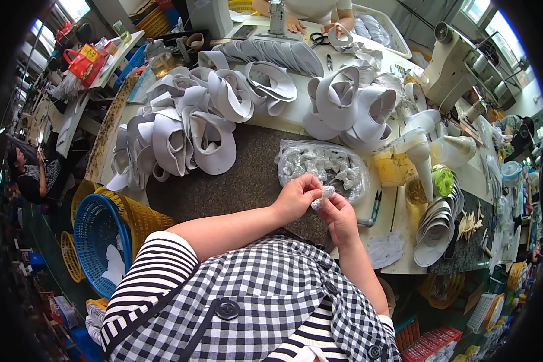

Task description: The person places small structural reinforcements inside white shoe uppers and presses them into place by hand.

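Observation:
My left hand (299, 196) and my right hand (339, 221) meet over the near edge of the table. Both are closed, fingertips pinching a small glittery silver-white piece (327, 192) between them; its exact kind is too small to make out. Just beyond it lies a clear plastic bag (363, 181) full of similar crumpled glittery silver pieces (317, 161). To the left, a large heap of white curved shoe uppers (214, 148) covers the dark work mat (247, 181). More white uppers (338, 102) stand stacked beyond the bag.
Teal-handled snips (376, 208) lie right of my right hand. Glue-stained containers (395, 166) and a stack of white uppers (434, 235) stand farther right, near a sewing machine (458, 66). Blue and yellow baskets (102, 241) sit at lower left. Another person's hand (294, 24) rests across the table.

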Motion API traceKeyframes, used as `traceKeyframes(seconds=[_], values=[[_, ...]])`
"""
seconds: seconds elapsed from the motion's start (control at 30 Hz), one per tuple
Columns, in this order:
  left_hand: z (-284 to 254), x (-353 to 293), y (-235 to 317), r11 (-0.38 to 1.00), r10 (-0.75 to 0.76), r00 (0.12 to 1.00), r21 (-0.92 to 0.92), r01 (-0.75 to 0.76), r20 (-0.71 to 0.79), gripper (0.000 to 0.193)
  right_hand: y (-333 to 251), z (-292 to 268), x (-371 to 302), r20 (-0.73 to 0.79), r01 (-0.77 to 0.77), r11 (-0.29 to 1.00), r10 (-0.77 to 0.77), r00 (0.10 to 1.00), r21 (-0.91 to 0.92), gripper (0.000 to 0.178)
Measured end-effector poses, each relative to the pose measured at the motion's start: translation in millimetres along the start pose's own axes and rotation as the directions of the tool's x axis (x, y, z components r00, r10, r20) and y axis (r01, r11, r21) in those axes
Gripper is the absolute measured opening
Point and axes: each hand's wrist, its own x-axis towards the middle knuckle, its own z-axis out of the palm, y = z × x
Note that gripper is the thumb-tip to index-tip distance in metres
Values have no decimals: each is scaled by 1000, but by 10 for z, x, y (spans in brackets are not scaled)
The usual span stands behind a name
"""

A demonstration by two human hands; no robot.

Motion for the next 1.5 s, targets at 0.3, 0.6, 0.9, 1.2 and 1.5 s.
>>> traceKeyframes(seconds=[0.3, 0.6, 0.9, 1.2, 1.5], values=[[-32, 141, -65, 994, -52, 994, -86, 60, 98, 3, 87, -44, 125, -22, 48, 996, -46, 999, 75, 19], [-689, 1569, -133, 898, -250, 871, -437, 46, -423, 22, 27, -216, 110, -78, 72, 985, -60, 995, 158, 23], [-1132, 2413, -271, 843, -365, 717, -538, -16, -594, 21, 297, -285, -60, -49, -4, 994, 9, 999, 106, 23], [-1380, 1737, 465, 783, 27, 753, -454, -425, -658, 15, 432, -368, -76, -55, -17, 998, 20, 998, 62, 18], [-1197, 298, 455, 898, 423, 777, 330, -291, -466, 40, 109, -158, -29, -9, 58, 997, -59, 998, -51, 21]])
